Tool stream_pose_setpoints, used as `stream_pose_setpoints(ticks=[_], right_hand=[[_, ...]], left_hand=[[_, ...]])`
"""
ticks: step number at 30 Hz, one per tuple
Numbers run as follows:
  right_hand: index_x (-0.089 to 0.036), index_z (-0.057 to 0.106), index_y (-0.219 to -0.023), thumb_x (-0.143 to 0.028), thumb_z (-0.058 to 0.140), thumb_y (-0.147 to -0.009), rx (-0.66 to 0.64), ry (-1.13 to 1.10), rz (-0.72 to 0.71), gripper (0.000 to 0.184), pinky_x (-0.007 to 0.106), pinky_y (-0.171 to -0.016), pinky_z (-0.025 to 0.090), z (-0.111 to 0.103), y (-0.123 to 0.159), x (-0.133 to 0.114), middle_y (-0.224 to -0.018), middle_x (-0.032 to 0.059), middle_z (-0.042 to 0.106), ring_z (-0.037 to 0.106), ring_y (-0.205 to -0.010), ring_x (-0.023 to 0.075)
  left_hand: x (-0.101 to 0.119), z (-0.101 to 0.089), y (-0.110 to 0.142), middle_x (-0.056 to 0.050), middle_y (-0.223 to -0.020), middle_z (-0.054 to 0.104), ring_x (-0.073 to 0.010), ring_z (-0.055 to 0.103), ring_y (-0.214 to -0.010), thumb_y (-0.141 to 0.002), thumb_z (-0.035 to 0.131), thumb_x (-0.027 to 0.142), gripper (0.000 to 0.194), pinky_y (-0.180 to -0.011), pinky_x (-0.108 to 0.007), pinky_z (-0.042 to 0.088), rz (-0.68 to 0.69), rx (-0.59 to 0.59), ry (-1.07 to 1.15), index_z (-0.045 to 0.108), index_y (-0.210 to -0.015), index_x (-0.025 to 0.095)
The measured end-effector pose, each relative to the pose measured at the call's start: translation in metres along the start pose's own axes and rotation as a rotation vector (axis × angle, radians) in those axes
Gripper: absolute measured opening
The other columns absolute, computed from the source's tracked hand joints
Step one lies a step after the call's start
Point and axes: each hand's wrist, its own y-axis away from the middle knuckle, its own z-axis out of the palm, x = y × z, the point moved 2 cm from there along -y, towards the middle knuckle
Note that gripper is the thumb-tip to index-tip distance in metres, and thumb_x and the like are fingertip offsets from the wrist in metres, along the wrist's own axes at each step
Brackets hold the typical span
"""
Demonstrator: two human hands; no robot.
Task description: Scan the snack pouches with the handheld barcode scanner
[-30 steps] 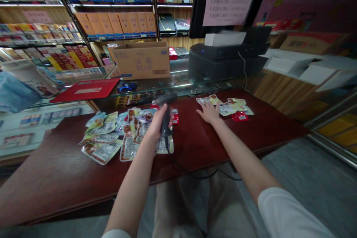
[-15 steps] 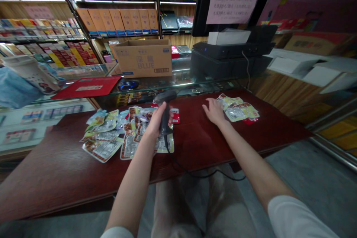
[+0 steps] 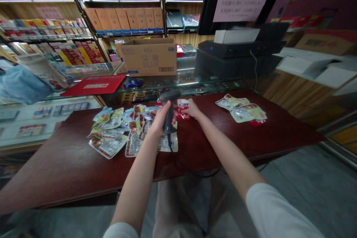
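Note:
My left hand (image 3: pixel 163 117) is wrapped round the handle of a black barcode scanner (image 3: pixel 169 117), its head pointing away from me above the brown table (image 3: pixel 206 137). Just right of it, my right hand (image 3: pixel 193 109) pinches a red and white snack packet (image 3: pixel 183 108) by its right side. Under and left of the scanner lies a spread pile of snack packets (image 3: pixel 110 145), silver, yellow-green and brown. A smaller group of similar packets (image 3: pixel 245 113) rests at the right of the table, with a red one partly beneath. My left forearm and hand cover part of the larger pile.
Behind the table a glass counter holds a cardboard box (image 3: pixel 150 59), a red folder (image 3: pixel 96 84), a computer mouse (image 3: pixel 133 83) and a black cash drawer (image 3: pixel 237 61). A cup (image 3: pixel 44 70) and a blue cloth (image 3: pixel 23 83) stand at left. The scanner's cable (image 3: pixel 206 174) hangs by the table's front edge.
My right hand has moved left from beside the right-hand packets and now grips the red and white packet near the scanner. My left hand keeps its hold on the scanner.

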Motion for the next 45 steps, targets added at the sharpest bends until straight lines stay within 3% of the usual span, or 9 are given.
stream_pose_setpoints(ticks=[2,5,8,12,17,25,35,41,45], right_hand=[[-0.020,0.049,-0.100,-0.024,0.078,-0.056,0.083,-0.316,0.059,0.053,0.037,-0.082,0.053,-0.020,-0.004,0.022,-0.096,0.0021,0.066,0.066,-0.090,0.0209],[-0.022,0.046,-0.094,-0.026,0.075,-0.057,0.188,-0.598,0.119,0.048,0.035,-0.076,0.055,-0.054,-0.004,0.054,-0.090,-0.0018,0.064,0.064,-0.082,0.0178],[-0.024,0.045,-0.096,-0.034,0.066,-0.066,0.220,-0.711,0.219,0.038,0.031,-0.062,0.054,-0.078,0.001,0.080,-0.083,-0.0042,0.061,0.061,-0.069,0.0155],[-0.026,0.045,-0.099,-0.037,0.064,-0.068,0.301,-0.745,0.188,0.039,0.026,-0.056,0.051,-0.090,0.009,0.095,-0.083,-0.0046,0.060,0.059,-0.066,0.0141],[-0.025,0.047,-0.100,-0.040,0.066,-0.066,0.324,-0.713,0.134,0.041,0.028,-0.060,0.053,-0.092,0.012,0.095,-0.085,-0.0023,0.062,0.062,-0.073,0.0173],[-0.024,0.050,-0.100,-0.040,0.067,-0.068,0.342,-0.645,0.085,0.039,0.030,-0.065,0.053,-0.094,0.008,0.098,-0.084,-0.0011,0.064,0.062,-0.074,0.0176],[-0.024,0.050,-0.107,-0.044,0.063,-0.072,0.338,-0.567,0.033,0.042,0.037,-0.077,0.055,-0.091,0.010,0.096,-0.098,0.0036,0.066,0.065,-0.088,0.0216],[-0.017,0.050,-0.124,-0.029,0.053,-0.079,0.453,-0.180,0.028,0.047,0.042,-0.093,0.050,-0.109,0.015,0.099,-0.114,0.0126,0.067,0.065,-0.102,0.0264],[-0.014,0.045,-0.138,-0.028,0.049,-0.086,0.535,0.122,0.212,0.053,0.051,-0.096,0.045,-0.126,0.027,0.106,-0.116,0.0211,0.067,0.064,-0.106,0.0354]], left_hand=[[0.002,0.004,0.002,-0.001,-0.061,0.064,-0.0070,0.050,-0.039,-0.078,0.068,0.063,0.051,-0.035,-0.018,0.036,-0.020,-0.009,0.007,0.061,-0.092,0.014],[0.000,0.014,0.007,0.000,-0.060,0.063,-0.0077,0.050,-0.038,-0.077,0.069,0.064,0.054,-0.035,-0.019,0.035,-0.067,-0.042,-0.024,0.059,-0.093,0.014],[-0.009,0.028,0.011,0.000,-0.059,0.063,-0.0081,0.050,-0.038,-0.073,0.071,0.066,0.057,-0.035,-0.020,0.035,-0.087,-0.092,-0.064,0.058,-0.093,0.014],[-0.030,0.044,0.014,0.000,-0.058,0.063,-0.0096,0.051,-0.038,-0.073,0.071,0.067,0.058,-0.036,-0.021,0.037,-0.136,-0.164,-0.108,0.057,-0.093,0.014],[-0.045,0.050,0.016,-0.001,-0.058,0.063,-0.0106,0.052,-0.038,-0.074,0.070,0.067,0.057,-0.036,-0.021,0.037,-0.168,-0.198,-0.171,0.056,-0.093,0.015],[-0.046,0.052,0.019,0.000,-0.056,0.062,-0.0103,0.051,-0.037,-0.074,0.069,0.067,0.056,-0.037,-0.021,0.038,-0.182,-0.165,-0.196,0.056,-0.090,0.015],[-0.055,0.055,0.019,0.000,-0.056,0.062,-0.0111,0.052,-0.038,-0.072,0.069,0.069,0.056,-0.036,-0.022,0.039,-0.210,-0.220,-0.209,0.053,-0.086,0.017],[-0.032,0.041,0.014,-0.001,-0.059,0.064,-0.0114,0.053,-0.039,-0.070,0.070,0.071,0.061,-0.038,-0.022,0.040,-0.140,-0.128,-0.214,0.055,-0.093,0.016],[-0.001,0.013,0.008,-0.002,-0.059,0.064,-0.0131,0.057,-0.045,-0.071,0.070,0.068,0.056,-0.044,-0.022,0.043,0.019,0.052,-0.315,0.057,-0.087,0.017]])
